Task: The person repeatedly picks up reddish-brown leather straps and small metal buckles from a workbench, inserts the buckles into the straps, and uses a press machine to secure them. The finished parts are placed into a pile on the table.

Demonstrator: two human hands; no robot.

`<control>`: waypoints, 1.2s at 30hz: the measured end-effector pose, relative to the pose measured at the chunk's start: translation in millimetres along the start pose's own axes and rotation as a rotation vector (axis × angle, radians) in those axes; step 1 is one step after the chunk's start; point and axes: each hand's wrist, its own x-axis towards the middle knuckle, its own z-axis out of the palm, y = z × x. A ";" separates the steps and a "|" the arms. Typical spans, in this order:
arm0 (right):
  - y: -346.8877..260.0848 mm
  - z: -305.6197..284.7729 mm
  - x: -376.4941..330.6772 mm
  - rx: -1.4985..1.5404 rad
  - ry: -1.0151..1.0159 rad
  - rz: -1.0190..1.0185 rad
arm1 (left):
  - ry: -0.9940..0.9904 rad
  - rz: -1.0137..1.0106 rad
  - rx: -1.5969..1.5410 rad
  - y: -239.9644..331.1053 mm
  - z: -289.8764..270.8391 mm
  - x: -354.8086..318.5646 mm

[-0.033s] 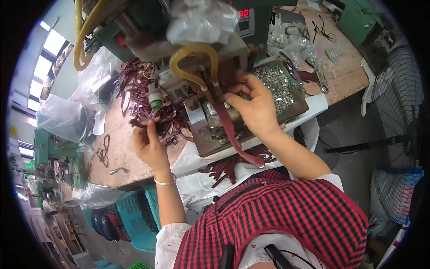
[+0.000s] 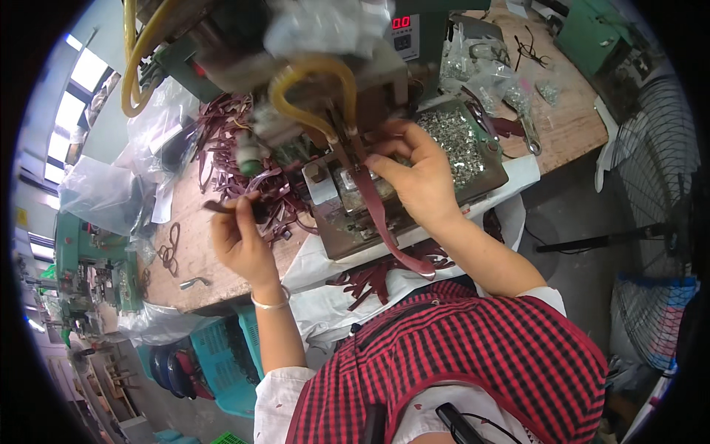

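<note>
My left hand (image 2: pixel 242 243) is closed in a pinch on a short dark maroon strip (image 2: pixel 219 206), at the near edge of a heap of maroon straps (image 2: pixel 225 140). At the press (image 2: pixel 370 81), my right hand (image 2: pixel 421 176) has its thumb and fingers closed at the upper end of a maroon strap (image 2: pixel 379 214). That strap hangs down from the press jaws over the metal base toward my apron. Its upper end is partly hidden by the tooling and my fingers. A yellow hose (image 2: pixel 314 70) loops just above, and the press head looks blurred.
A tray of small shiny metal pieces (image 2: pixel 460 144) adjoins the press on the right. More maroon straps (image 2: pixel 370 281) lie on white cloth before me. Clear plastic bags (image 2: pixel 103 194) and a hex key (image 2: pixel 195 283) are on the left. A floor fan (image 2: pixel 651 177) stands at right.
My left hand has shifted slightly left with the strip, which sticks out further from the fingers. The hose and press head have moved a little up and left. My right hand stays nearly still.
</note>
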 end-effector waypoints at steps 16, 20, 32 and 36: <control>32.3 -104.2 5.1 -1.368 0.193 -0.298 | -0.463 0.987 0.269 60.4 78.2 -30.1; 56.9 -126.0 6.9 -1.210 0.198 -0.357 | -0.434 0.974 0.255 54.6 78.1 -32.9; 61.7 -128.2 0.3 -0.779 0.375 -0.176 | -0.228 0.487 0.014 13.4 28.3 -49.7; 52.5 -112.4 9.1 -0.667 0.300 -0.174 | -0.228 0.086 0.535 -49.2 18.2 -3.0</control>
